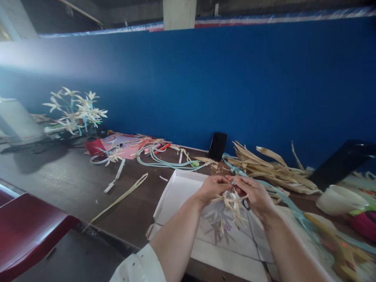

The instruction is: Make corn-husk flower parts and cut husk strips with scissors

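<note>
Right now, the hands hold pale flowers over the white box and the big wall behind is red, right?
No, the big wall behind is blue, not red, as the head view shows. The hands do hold pale flowers over the white box.

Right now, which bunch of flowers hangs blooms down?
The small bunch held in your left hand and right hand, over the white box; the larger bunch, far left, stands upright.
</note>
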`<state>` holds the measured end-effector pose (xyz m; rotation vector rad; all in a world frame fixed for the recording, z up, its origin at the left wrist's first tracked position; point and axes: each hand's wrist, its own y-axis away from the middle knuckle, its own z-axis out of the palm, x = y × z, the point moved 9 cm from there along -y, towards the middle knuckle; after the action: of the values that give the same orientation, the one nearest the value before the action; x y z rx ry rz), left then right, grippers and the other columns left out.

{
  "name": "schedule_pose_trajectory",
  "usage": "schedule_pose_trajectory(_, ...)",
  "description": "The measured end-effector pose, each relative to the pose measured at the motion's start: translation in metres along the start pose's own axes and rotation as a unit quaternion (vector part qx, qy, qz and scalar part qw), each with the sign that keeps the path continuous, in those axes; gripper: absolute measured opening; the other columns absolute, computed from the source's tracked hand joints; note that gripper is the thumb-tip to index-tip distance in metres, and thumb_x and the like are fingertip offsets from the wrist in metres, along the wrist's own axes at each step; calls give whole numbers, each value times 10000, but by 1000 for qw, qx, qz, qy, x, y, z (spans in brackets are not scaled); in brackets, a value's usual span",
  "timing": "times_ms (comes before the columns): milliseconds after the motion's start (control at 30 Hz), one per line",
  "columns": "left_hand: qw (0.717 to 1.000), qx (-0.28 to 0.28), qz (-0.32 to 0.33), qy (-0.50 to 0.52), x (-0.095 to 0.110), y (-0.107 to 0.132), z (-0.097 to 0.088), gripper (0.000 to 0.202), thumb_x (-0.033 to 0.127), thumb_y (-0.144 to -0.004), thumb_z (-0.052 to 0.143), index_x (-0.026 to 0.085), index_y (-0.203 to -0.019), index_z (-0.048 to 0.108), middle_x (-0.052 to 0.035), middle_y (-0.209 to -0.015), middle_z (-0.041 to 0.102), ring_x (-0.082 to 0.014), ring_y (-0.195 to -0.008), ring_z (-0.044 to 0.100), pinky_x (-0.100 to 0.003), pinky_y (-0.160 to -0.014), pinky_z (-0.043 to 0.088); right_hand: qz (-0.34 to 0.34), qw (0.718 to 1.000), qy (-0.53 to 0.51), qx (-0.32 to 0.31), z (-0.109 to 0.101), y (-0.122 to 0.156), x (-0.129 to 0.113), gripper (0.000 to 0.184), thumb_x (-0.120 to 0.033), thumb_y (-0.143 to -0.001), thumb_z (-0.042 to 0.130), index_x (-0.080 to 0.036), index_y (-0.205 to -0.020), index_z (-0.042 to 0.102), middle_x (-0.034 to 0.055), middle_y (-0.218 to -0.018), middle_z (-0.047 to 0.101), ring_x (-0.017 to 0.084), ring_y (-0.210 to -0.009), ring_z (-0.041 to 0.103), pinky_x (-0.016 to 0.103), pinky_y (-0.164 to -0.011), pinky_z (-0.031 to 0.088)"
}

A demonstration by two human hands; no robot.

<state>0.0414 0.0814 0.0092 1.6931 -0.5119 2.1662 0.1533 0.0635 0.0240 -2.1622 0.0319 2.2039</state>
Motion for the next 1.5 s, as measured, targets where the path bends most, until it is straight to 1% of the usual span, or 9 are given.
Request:
schedule_pose_trajectory(233, 999, 12, -8, 39, -1, -2, -1, 259, 348, -607, 714, 117, -709, 653, -9, -666, 619, -42, -478, 367, -212, -503, 270, 58, 987, -143, -55, 9, 4, 5, 492, -570, -814, 528, -223, -1149, 620, 48, -855, 662, 103, -526, 488, 197, -393, 346)
schedule_pose_trajectory(300, 999, 5, -7, 44, -1, -1, 0, 272, 357, -609, 713, 116, -719, 653, -7, -658, 613, -46, -482, 383, -215, -508, 276, 58, 986, -142, -57, 9, 3, 7, 453, -510, -798, 593, -214, -1140, 624, 26, -759, 643, 99, -514, 486, 192, -402, 354)
schedule_pose_trajectory(567, 1000, 1, -13, -6, -2, 1, 1, 277, 377, -602, 714, 121, -660, 629, 18, -581, 557, -49, -475, 361, -216, -492, 256, -9, 999, -35, -10, 4, -4, 3, 283, -408, -604, 797, -156, -644, 673, -45, -474, 480, 79, -465, 402, 213, -444, 313)
schedule_pose_trajectory(767, 999, 7, -19, 49, -7, -3, 0, 304, 380, -574, 735, 119, -699, 643, -10, -643, 609, -70, -514, 451, -221, -524, 307, 25, 998, -53, -13, 8, 0, 6, 434, -522, -701, 687, -183, -972, 685, -2, -613, 596, 105, -463, 447, 223, -404, 314)
schedule_pose_trajectory(867, 996, 14, -43, 83, -12, -5, -2, 347, 379, -529, 769, 111, -701, 631, -26, -650, 620, -81, -527, 482, -226, -542, 332, -23, 997, -30, 71, -8, 1, -3, 496, -583, -760, 581, -212, -1085, 632, 49, -834, 667, 121, -493, 485, 240, -416, 356)
schedule_pose_trajectory(967, 989, 23, -75, 125, -17, -5, -5, 359, 347, -492, 788, 112, -703, 617, -41, -662, 628, -102, -543, 524, -228, -534, 349, -209, 940, 166, 215, -29, 15, -41, 358, -466, -778, 613, -214, -1028, 660, 68, -923, 657, 157, -620, 534, 274, -540, 441)
schedule_pose_trajectory(1100, 985, 37, -96, 142, -18, -3, -9, 286, 258, -506, 757, 115, -721, 634, -37, -659, 617, -100, -531, 527, -212, -492, 329, -375, 816, 386, 212, -8, 32, -67, 213, -303, -826, 562, -244, -955, 721, 78, -969, 603, 206, -855, 559, 324, -739, 471)
schedule_pose_trajectory(1267, 985, 10, -93, 144, -19, -2, -6, 242, 236, -531, 727, 119, -729, 653, -28, -631, 592, -87, -511, 502, -206, -481, 325, -390, 766, 480, 177, 5, 32, -66, 267, -260, -833, 542, -304, -1040, 705, 46, -999, 576, 189, -846, 568, 307, -711, 469)
schedule_pose_trajectory(1500, 987, -4, -87, 136, -14, 1, -4, 254, 280, -523, 737, 122, -703, 653, -47, -673, 604, -69, -529, 439, -198, -465, 264, -420, 723, 521, 175, 6, 35, -69, 178, -286, -841, 561, -264, -898, 728, 48, -956, 609, 207, -887, 560, 324, -778, 444)
